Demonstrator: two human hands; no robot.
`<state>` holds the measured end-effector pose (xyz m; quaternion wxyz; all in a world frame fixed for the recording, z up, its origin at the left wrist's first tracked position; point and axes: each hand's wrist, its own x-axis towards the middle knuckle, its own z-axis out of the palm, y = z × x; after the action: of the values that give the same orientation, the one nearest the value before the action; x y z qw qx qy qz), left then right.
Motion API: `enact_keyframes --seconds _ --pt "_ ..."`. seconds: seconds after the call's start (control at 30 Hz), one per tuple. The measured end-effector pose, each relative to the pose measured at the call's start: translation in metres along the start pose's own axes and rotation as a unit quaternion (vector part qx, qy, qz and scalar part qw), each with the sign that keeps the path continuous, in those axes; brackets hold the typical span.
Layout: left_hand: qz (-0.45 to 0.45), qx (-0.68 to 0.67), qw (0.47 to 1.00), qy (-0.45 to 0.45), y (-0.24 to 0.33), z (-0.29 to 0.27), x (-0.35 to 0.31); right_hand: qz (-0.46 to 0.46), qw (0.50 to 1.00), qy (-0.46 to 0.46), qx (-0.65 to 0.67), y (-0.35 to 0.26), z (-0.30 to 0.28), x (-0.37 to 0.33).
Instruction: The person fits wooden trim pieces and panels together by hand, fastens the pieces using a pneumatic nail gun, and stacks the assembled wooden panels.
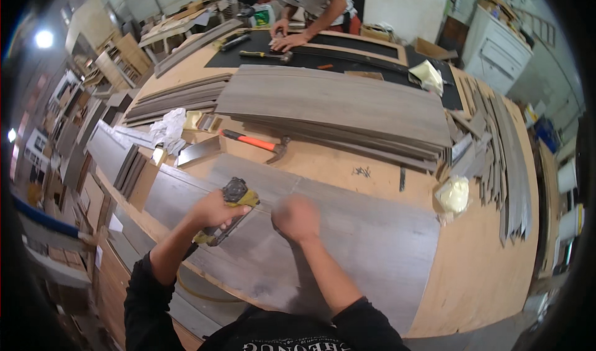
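My left hand (214, 211) is wrapped round a yellow-and-black nail gun (241, 194), its body tilted over the left part of a grey wood-grain panel (372, 233). To its right, my right hand (298, 217) is over the same panel near a seam. Motion smears its fingers, so I cannot make out whether it holds anything. Beyond my hands a claw hammer (251, 142) with an orange-and-black handle lies on the table. A bent grey metallic piece (198, 151) sits left of the hammer.
Stacked grey boards (335, 99) fill the table's middle. Thin strips (506, 165) lie along the right edge, near a plastic-wrapped pale yellow lump (453, 196). Loose nails (361, 172) are scattered beyond the panel. At the far side a co-worker's hands (288, 40) work beside another hammer (267, 55).
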<state>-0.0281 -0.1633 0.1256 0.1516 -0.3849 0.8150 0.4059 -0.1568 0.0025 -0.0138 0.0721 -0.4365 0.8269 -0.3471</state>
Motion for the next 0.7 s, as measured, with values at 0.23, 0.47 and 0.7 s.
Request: enact_keyframes --seconds 0.23,0.47,0.7 --pt "0.017 -0.014 1.0 -0.015 0.0 -0.015 0.007 0.015 0.999 0.003 -0.036 -0.006 0.001 0.009" --pt "-0.003 0.075 0.997 -0.027 0.005 -0.014 0.006 0.007 0.999 0.006 -0.051 0.004 0.005 0.002" --pt "0.01 -0.038 0.999 -0.01 -0.03 -0.044 -0.019 -0.023 0.999 0.023 -0.044 0.023 -0.025 -0.037"
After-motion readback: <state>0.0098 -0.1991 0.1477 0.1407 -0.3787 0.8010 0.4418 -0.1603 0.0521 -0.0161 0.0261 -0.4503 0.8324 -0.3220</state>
